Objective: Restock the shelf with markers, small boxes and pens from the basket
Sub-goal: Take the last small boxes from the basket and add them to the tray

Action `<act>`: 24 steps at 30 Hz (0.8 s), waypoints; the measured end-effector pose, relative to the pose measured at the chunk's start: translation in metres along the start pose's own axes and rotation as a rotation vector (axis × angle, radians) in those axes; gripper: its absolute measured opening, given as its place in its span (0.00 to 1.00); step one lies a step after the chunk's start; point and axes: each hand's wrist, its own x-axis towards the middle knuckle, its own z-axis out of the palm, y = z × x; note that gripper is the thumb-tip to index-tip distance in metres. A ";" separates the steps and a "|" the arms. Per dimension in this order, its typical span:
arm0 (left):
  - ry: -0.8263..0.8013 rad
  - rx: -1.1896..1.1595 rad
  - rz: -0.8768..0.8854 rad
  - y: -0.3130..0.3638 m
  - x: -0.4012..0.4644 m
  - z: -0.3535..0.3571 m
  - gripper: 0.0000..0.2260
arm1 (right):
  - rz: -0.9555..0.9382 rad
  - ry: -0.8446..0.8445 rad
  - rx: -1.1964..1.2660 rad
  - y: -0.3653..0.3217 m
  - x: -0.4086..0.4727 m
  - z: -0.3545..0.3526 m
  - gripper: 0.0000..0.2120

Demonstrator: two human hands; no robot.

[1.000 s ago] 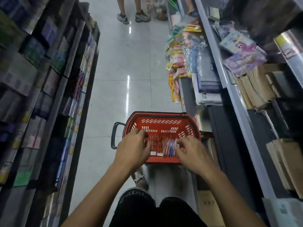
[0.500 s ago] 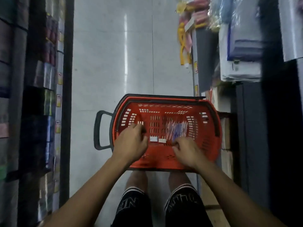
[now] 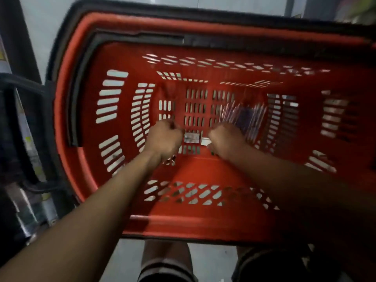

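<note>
Reaching into the red basket (image 3: 203, 218), both hands curl beside pens (image 3: 246, 117) and small boxes (image 3: 191, 137); grip unclear.

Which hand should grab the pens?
Probably the right hand: it sits against the pens on the basket floor, while the left hand is farther away.

We have bent down close over the basket (image 3: 114, 202), which now fills the view. Our left hand (image 3: 163, 137) and right hand (image 3: 225, 139) have gone from its near rim down to its bottom.
</note>
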 end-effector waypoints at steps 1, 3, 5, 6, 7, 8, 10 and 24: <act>-0.008 -0.023 -0.013 -0.001 0.004 0.003 0.09 | -0.034 0.018 -0.045 0.001 0.004 0.005 0.12; -0.012 -0.044 -0.026 -0.004 0.009 0.008 0.09 | -0.050 0.027 -0.132 0.003 0.010 0.014 0.09; -0.015 -0.070 -0.038 -0.007 0.012 0.013 0.09 | -0.075 0.070 -0.174 0.003 0.012 0.022 0.08; -0.020 -0.084 -0.042 -0.009 0.014 0.015 0.09 | -0.088 0.118 -0.176 0.003 0.011 0.024 0.07; -0.026 -0.091 -0.045 -0.009 0.014 0.016 0.09 | -0.103 0.145 -0.164 0.002 0.008 0.025 0.06; -0.029 -0.094 -0.049 -0.010 0.015 0.017 0.09 | -0.101 0.175 -0.123 0.001 0.006 0.026 0.07; -0.014 -0.113 -0.057 -0.011 0.016 0.019 0.09 | -0.046 0.234 0.087 0.000 0.001 0.026 0.11; 0.051 -0.377 -0.138 -0.019 0.041 0.029 0.11 | 0.143 0.299 0.668 -0.014 0.001 0.011 0.09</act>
